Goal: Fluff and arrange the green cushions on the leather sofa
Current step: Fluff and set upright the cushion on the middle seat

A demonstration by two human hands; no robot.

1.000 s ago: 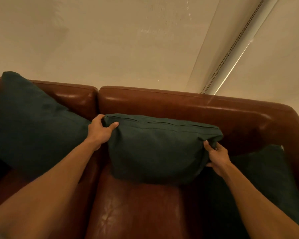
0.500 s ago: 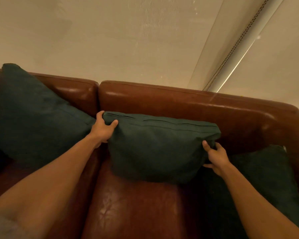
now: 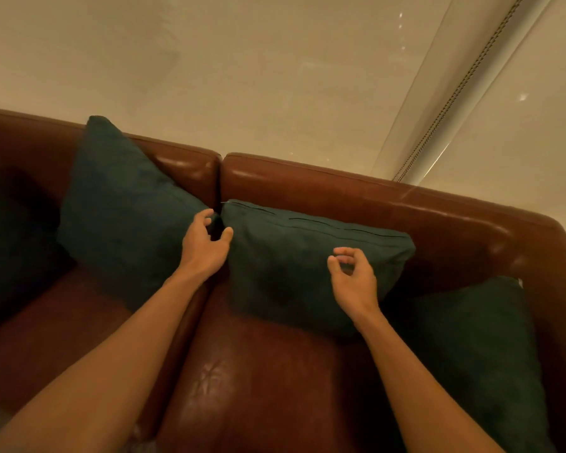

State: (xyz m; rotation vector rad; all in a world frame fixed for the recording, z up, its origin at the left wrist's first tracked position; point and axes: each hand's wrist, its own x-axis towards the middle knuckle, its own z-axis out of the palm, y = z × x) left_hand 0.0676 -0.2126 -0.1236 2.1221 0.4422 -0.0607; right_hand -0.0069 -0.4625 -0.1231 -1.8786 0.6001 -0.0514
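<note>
You are looking down on a brown leather sofa (image 3: pixel 324 188) whose seat (image 3: pixel 258 380) shines and creases at 6 o'clock, with its backrest running from 9 o'clock across to the corner at 3 o'clock. Behind it stands a pale, glossy wall (image 3: pixel 242 76), and at 1 o'clock a beaded blind cord (image 3: pixel 461 89) hangs down a light strip beside the window covering.

The middle green cushion (image 3: pixel 291 273) leans against the backrest just right of the seam between the two back sections, zip edge uppermost. A second green cushion (image 3: pixel 121 207) stands on a corner at 10 o'clock, touching the backrest, and a third green cushion (image 3: pixel 477 348) lies in the sofa's corner at 4 o'clock.

Your left hand (image 3: pixel 203 246) sits at the middle cushion's upper left corner, fingers curled and parted, thumb tip resting on the fabric; whether it actually grips anything you cannot tell. Your right hand (image 3: pixel 353 279) hovers in front of the cushion's face, fingers loosely curled toward the thumb with nothing between them.

The far left at 9 o'clock falls into deep shadow, where a dark shape cannot be made out. The third cushion is cut off by the lower edge, and a pale patch at 7 o'clock is too blurred to identify.
</note>
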